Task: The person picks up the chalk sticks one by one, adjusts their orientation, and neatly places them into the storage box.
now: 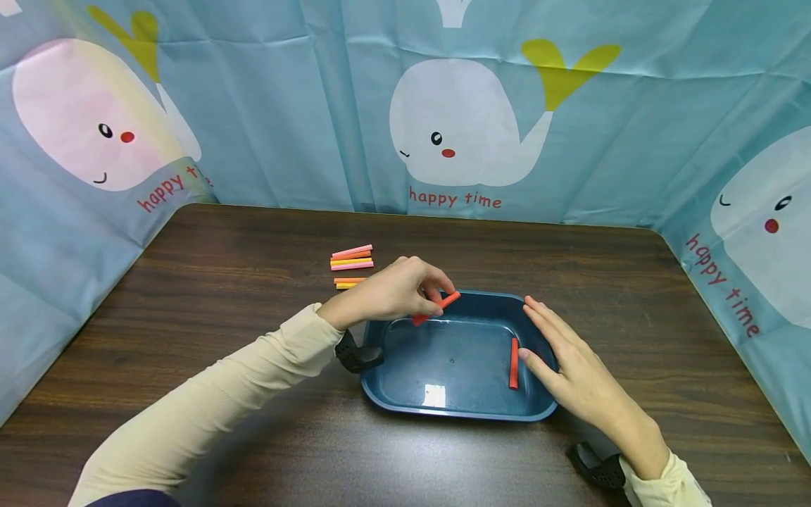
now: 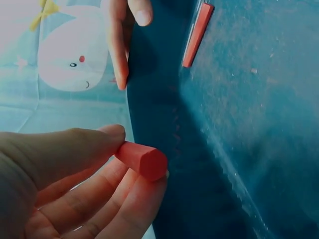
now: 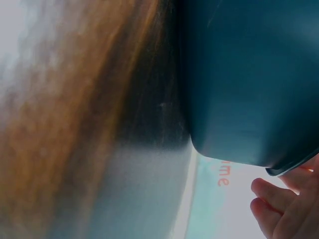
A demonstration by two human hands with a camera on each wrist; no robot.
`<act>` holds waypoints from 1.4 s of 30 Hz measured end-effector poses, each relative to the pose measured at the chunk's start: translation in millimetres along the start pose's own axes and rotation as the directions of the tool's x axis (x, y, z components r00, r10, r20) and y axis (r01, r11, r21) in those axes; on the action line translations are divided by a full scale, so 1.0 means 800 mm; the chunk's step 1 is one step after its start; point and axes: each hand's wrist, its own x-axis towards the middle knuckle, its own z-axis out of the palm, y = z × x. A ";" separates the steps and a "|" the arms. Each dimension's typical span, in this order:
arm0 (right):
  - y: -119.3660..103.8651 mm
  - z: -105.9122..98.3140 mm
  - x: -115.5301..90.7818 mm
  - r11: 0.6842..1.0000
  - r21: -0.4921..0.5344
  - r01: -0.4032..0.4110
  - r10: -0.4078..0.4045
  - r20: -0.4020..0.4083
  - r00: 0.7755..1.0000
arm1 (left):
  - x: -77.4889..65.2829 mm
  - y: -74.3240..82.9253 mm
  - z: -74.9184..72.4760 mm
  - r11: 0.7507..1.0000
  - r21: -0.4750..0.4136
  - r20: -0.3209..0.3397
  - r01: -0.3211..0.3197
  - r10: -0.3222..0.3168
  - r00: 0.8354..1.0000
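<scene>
My left hand point(image 1: 405, 287) pinches a red stick point(image 1: 450, 300) between thumb and fingers, over the back left of a dark blue tray point(image 1: 443, 410). Up close in the left wrist view, the held stick point(image 2: 139, 158) has flat sides and a many-sided end, like chalk or crayon. A second red stick point(image 1: 514, 363) lies inside the tray near its right end. My right hand point(image 1: 573, 370) is at the tray's right rim, fingers extended along it and the thumb reaching inside, right beside that stick. Low in the right wrist view, its fingers point(image 3: 276, 204) show by the rim.
Behind and left of the tray, several pink, orange and yellow sticks point(image 1: 351, 262) lie grouped on the brown wooden table point(image 1: 241, 282). Two more sticks point(image 1: 348, 281) are partly covered by my left wrist. A blue whale-print curtain point(image 1: 355, 127) borders the table.
</scene>
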 end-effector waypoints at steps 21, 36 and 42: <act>0.000 -0.002 0.002 0.999 0.028 -0.017 0.017 0.026 1.000 | 0.025 0.014 0.036 0.999 0.020 0.018 0.029 -0.029 0.999; 0.004 0.000 0.003 0.999 0.037 0.027 -0.027 -0.010 1.000 | 0.037 0.020 0.052 0.999 0.017 0.035 0.034 -0.034 0.999; 0.003 -0.001 0.002 1.000 0.026 0.013 -0.013 0.004 1.000 | 0.042 0.022 0.059 0.999 0.018 0.037 0.047 -0.047 0.998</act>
